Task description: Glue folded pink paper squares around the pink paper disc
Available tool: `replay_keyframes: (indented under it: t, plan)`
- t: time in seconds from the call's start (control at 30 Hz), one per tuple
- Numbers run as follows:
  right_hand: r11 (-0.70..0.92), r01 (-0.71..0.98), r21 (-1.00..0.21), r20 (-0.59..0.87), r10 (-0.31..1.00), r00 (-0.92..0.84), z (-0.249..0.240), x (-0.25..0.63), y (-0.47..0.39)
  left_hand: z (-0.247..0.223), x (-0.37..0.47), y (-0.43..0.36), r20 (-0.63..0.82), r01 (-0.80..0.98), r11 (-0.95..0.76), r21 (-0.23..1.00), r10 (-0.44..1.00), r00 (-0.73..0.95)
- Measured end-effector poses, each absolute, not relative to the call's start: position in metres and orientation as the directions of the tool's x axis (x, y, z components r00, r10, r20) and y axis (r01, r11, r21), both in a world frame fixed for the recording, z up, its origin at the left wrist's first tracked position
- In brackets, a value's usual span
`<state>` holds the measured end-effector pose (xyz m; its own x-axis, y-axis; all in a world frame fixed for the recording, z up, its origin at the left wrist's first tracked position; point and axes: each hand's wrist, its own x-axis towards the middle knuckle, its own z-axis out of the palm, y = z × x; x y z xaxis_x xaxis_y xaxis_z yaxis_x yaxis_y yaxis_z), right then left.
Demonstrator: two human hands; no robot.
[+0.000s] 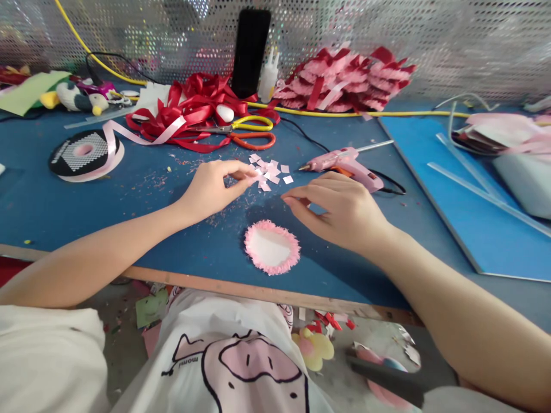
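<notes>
My left hand [215, 186] reaches to the left edge of a small heap of pale pink ribbon squares [272, 170], its thumb and index finger pinched on one of them. Closer to me, my right hand [340, 209] hovers right of the heap with thumb and fingertips pressed together; whatever they hold, if anything, is too small to make out. Below and between both hands lies a white oval piece [270, 248] edged with a ruffled pink border. A pink glue gun [344, 163] rests just behind my right hand, its nozzle pointing left toward the squares.
Behind the left hand are a ribbon spool [81, 152], tangled red ribbon [185, 109] and scissors [253, 131]. A phone [251, 54] stands upright beside a small bottle [269, 77]. Stacked pink-and-red pieces [344, 80] lie at the back; a blue board [465, 201] carries clear glue sticks [482, 186].
</notes>
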<state>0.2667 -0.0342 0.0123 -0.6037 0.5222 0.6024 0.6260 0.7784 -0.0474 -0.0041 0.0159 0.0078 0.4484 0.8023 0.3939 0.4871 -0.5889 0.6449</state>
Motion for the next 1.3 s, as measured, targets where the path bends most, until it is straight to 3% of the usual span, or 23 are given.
replay_keyframes:
  t: [0.23,0.4,0.63,0.83,0.93,1.07,1.3]
  plan:
    - [0.671,0.656,-0.346,0.542,0.713,-0.444,0.007,0.253,-0.046,0.012,0.008,-0.008,0.232,0.292,-0.443,0.847,0.804,0.548]
    - [0.637,0.63,-0.444,0.522,0.756,-0.395,0.006,0.246,-0.05,0.013,0.01,-0.015,0.221,0.272,-0.437,0.857,0.789,0.573]
    - [0.537,0.735,-0.414,0.627,0.754,-0.198,0.005,0.248,-0.052,0.011,0.01,-0.013,0.367,0.339,-0.607,0.719,0.745,0.557]
    - [0.691,0.7,-0.181,0.681,0.601,-0.418,0.006,0.246,-0.051,0.008,0.012,-0.014,0.357,0.315,-0.625,0.715,0.713,0.604]
    - [0.694,0.708,-0.129,0.701,0.569,-0.43,0.008,0.245,-0.053,0.01,0.012,-0.015,0.31,0.323,-0.57,0.755,0.745,0.59]
    - [0.649,0.74,-0.178,0.713,0.603,-0.358,0.008,0.245,-0.056,0.013,0.012,-0.015,0.306,0.312,-0.542,0.78,0.766,0.565]
    - [0.571,0.734,-0.366,0.57,0.761,-0.308,0.009,0.246,-0.059,0.017,0.012,-0.016,0.324,0.327,-0.559,0.762,0.766,0.555]
